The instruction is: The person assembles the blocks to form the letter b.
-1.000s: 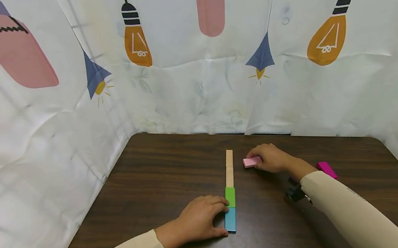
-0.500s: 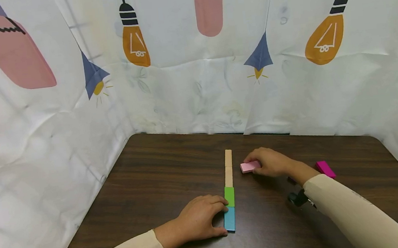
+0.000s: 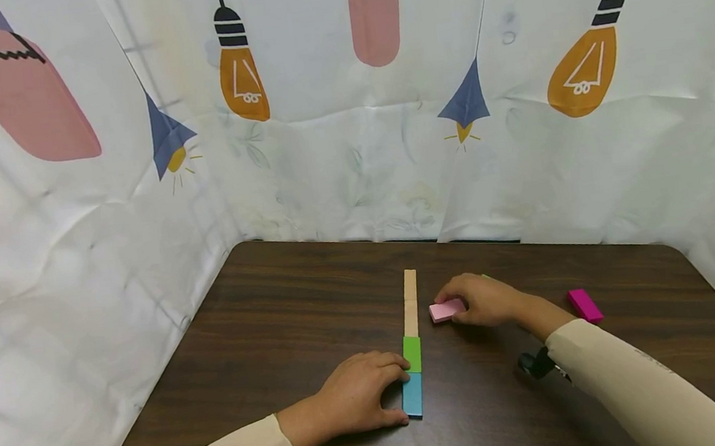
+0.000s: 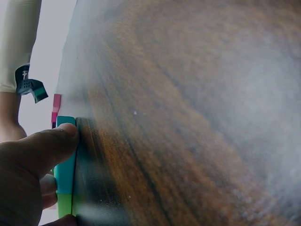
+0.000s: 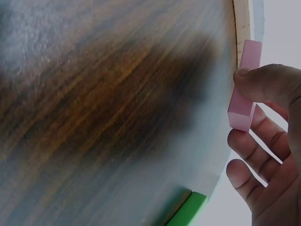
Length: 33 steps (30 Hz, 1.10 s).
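A straight row lies flat on the dark table: two plain wooden blocks (image 3: 411, 301), a green block (image 3: 412, 354), then a blue block (image 3: 412, 395) at the near end. My left hand (image 3: 357, 394) rests at the row's left side. Its thumb touches the near end of the blue block (image 4: 66, 162), and a fingertip lies at the green block's edge. To the right of the wooden blocks, my right hand (image 3: 485, 300) pinches a pink block (image 5: 245, 92) between thumb and fingers. The pink block appears raised, apart from the row.
A magenta block (image 3: 585, 306) lies right of my right hand. Another green block (image 5: 188, 209) shows in the right wrist view. Beyond the brown table (image 3: 286, 290) hangs a white printed curtain (image 3: 338, 166).
My right hand has brought the pink block nearer to me and slightly left, closer to the row. My left hand has stayed in place.
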{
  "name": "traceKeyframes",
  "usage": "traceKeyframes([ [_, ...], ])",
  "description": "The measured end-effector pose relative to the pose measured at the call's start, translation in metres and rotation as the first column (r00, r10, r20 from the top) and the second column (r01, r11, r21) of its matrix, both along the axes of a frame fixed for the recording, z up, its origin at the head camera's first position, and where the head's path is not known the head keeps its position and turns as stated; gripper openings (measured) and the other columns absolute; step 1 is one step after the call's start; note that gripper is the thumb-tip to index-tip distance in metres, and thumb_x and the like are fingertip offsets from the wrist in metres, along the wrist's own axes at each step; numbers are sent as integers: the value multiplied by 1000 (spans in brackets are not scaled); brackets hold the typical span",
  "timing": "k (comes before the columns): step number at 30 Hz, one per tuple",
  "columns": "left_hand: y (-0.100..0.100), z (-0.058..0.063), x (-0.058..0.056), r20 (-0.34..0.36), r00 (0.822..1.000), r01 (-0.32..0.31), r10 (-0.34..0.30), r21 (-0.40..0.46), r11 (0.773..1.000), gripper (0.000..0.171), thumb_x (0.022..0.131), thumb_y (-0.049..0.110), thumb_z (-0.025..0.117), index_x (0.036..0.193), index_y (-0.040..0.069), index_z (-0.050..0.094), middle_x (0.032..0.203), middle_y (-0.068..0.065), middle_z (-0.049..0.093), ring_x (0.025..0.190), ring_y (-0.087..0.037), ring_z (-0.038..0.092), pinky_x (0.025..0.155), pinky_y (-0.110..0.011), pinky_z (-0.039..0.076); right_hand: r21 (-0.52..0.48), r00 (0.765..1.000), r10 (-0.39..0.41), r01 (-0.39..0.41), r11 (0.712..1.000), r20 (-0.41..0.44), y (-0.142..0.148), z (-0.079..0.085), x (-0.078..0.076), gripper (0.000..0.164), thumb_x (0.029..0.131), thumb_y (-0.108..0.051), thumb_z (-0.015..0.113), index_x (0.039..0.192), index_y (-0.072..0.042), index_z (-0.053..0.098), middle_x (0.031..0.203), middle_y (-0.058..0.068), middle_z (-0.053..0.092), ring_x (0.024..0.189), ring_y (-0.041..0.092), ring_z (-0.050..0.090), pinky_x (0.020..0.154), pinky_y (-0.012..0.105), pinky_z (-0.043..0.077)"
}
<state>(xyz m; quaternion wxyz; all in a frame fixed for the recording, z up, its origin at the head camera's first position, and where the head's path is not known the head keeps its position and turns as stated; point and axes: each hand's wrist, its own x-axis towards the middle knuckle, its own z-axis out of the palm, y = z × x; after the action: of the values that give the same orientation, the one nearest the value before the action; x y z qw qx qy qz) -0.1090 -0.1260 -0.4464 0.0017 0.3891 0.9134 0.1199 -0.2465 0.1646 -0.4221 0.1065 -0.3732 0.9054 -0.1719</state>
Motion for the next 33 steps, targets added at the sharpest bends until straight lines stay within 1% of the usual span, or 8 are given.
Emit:
traceKeyframes([
  [3, 0, 0, 0, -5, 1000, 3, -3, 1, 1000, 51, 83, 54, 81, 120, 19, 73, 133, 9, 63, 121, -12, 60, 100, -40, 51, -17, 999, 32, -33, 999, -13, -1, -2, 1, 34, 90, -10, 74, 124, -14, 72, 124, 0, 66, 116, 23, 58, 101, 47, 48],
  [6, 0, -1, 0, -12, 1000, 5, -4, 5, 1000, 51, 83, 54, 81, 120, 19, 73, 132, 10, 63, 120, -12, 60, 99, -39, 51, -11, 999, 45, -45, 999, -10, -2, -3, 3, 34, 90, -9, 74, 124, -13, 72, 123, 0, 67, 115, 23, 59, 100, 47, 48],
  [14, 1, -1, 0, -25, 1000, 9, -9, 12, 1000, 50, 83, 53, 82, 119, 19, 73, 132, 9, 63, 119, -11, 60, 98, -38, 51, 15, 999, 43, -43, 999, 9, -6, -6, 7, 35, 90, -12, 75, 124, -16, 72, 123, -1, 66, 115, 22, 58, 101, 47, 48],
  [22, 1, 0, -1, -6, 1000, -1, 1, 8, 1000, 51, 83, 54, 82, 119, 19, 73, 132, 9, 63, 119, -12, 60, 99, -38, 51, 13, 998, 59, -59, 998, 13, -13, -8, 8, 34, 92, -14, 76, 125, -16, 71, 124, -1, 66, 118, 23, 58, 104, 48, 47],
  [33, 1, 0, 1, -10, 1000, -7, 7, 10, 1000, 50, 83, 53, 82, 118, 19, 73, 132, 9, 63, 119, -11, 60, 99, -38, 51, 19, 997, 70, -70, 997, 18, -19, -10, 9, 35, 92, -16, 75, 126, -17, 71, 124, -1, 66, 119, 23, 58, 104, 47, 47],
])
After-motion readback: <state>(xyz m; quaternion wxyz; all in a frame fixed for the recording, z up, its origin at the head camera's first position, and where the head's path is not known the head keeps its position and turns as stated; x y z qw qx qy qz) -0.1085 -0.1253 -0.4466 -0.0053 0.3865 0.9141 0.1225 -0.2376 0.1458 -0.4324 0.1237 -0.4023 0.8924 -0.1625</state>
